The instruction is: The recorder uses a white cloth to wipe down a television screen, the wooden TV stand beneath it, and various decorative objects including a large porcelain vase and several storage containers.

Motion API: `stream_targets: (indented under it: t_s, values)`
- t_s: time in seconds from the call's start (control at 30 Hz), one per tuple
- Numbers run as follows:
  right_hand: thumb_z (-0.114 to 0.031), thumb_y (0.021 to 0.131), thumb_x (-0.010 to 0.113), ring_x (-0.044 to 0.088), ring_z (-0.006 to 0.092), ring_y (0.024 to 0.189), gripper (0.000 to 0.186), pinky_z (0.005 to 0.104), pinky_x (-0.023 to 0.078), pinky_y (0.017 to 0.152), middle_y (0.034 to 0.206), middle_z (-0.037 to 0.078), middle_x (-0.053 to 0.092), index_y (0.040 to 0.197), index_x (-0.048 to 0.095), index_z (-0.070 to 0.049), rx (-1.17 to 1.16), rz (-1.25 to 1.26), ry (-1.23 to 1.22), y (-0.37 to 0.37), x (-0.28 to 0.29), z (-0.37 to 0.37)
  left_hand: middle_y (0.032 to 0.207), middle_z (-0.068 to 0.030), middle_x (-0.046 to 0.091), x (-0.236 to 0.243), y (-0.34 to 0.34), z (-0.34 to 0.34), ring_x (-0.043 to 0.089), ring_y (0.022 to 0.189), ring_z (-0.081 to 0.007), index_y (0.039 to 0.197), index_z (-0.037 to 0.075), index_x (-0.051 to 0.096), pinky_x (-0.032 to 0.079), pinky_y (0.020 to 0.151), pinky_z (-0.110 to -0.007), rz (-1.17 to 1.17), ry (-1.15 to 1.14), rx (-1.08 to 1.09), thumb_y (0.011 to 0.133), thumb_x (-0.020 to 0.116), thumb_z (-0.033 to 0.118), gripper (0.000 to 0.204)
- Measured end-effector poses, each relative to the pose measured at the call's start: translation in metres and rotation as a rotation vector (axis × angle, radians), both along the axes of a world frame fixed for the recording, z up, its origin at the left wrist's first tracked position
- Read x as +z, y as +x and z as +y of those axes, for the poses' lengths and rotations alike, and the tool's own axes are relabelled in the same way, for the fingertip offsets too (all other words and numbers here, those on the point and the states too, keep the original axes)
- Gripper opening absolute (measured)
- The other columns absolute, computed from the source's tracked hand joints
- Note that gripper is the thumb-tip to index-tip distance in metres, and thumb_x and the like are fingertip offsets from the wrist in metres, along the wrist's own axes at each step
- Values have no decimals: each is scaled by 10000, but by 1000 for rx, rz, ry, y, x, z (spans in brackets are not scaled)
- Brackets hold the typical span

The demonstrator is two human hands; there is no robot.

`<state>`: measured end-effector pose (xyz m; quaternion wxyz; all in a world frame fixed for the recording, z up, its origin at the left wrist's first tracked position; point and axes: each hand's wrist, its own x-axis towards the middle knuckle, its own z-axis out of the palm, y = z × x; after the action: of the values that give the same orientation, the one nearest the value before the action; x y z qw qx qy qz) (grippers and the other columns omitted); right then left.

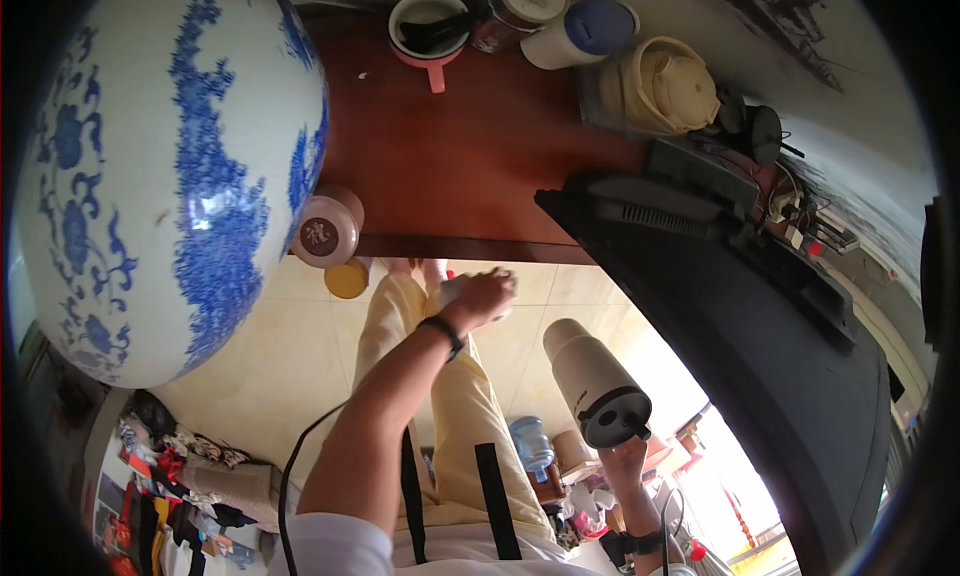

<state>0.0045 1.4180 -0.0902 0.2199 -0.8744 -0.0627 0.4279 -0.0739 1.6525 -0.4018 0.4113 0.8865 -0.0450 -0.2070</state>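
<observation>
A cream tumbler [588, 369] with a black lid is in my right hand [625, 463]. It is held tilted, lid toward me and base pointing away, over the floor right of my legs. My right fingers are mostly hidden behind the lid. My left hand [482, 298] is closed around something white and soft-looking, like a cloth [455, 289], just off the table's front edge. That hand is slightly blurred and covers most of the cloth. The cloth and the tumbler are apart.
A large blue-and-white porcelain vase [225, 191] fills the left. Beside it sits a pink cup [330, 226]. On the red-brown table [450, 156] stand a pink-handled mug [430, 26], a blue-lidded cup [598, 28] and a beige container [660, 86]. A dark monitor [740, 306] leans in at right.
</observation>
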Motion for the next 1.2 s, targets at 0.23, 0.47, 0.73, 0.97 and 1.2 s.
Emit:
stream_targets:
  t_s: [0.23,0.47,0.73,0.97,1.2]
  values:
    - [34,719,632,569,168,1005,429,301,464,860,1064,101,596,1135,527,42,-291,92,527,-10,-56,107,982,-123,619,88,-87,74,557,912,-336,895,50,625,445,842,-400,149,-85,833,608,640,4,291]
    - [-52,813,598,453,33,712,182,210,399,623,780,-31,563,987,594,4,-389,64,624,5,-105,247,1072,-202,595,101,-162,130,604,983,-320,1331,65,325,483,845,-384,219,-232,1288,619,651,47,784]
    - [-132,848,634,543,90,913,222,242,461,776,998,8,597,1058,607,-65,-670,-176,603,44,-147,307,1052,-166,593,67,-185,194,601,950,-250,1441,58,151,487,822,-336,255,-368,1163,601,670,-7,990]
    - [-139,878,597,515,69,856,174,238,429,731,948,-9,599,1023,599,-43,-962,-64,803,60,-131,341,1177,-250,547,81,-77,190,553,1077,-386,1447,92,136,450,923,-399,173,-357,914,590,720,55,1038]
    - [-134,873,608,525,85,872,203,231,410,772,973,12,597,1048,585,-34,-1016,-119,829,69,-143,349,1205,-254,525,67,17,203,554,1075,-352,1428,26,169,455,917,-381,116,-350,1030,600,733,72,1003]
